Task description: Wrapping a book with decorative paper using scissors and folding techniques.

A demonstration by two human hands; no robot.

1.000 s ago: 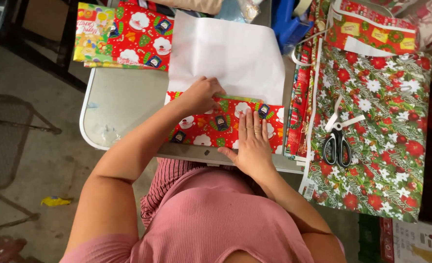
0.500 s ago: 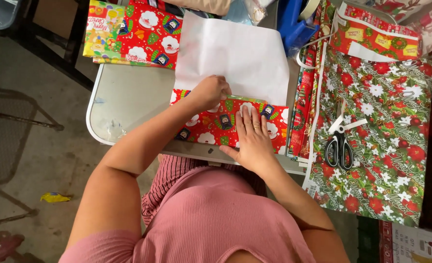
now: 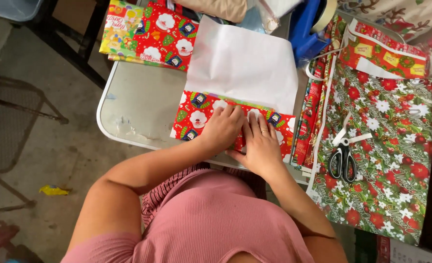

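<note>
While both flat, empty hands, left hand [image 3: 222, 127] and right hand [image 3: 261, 145], press side by side, the red folded wrapping paper [image 3: 196, 113] runs lengthwise left-to-right beneath them across the table [image 3: 138, 109].

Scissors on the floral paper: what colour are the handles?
Black handles on the scissors, with pale blades, lying on green wrapping paper with red and white flowers; the head view shows this.

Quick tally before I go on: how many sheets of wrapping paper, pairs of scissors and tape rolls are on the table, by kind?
Red wrapping paper sheet under left hand and right hand, white side up: 1
Red patterned sheet at the far edge: 1
Green floral sheet: 1
Scissors: 1
Tape roll, partly cut off: 1
Total: 5
</note>
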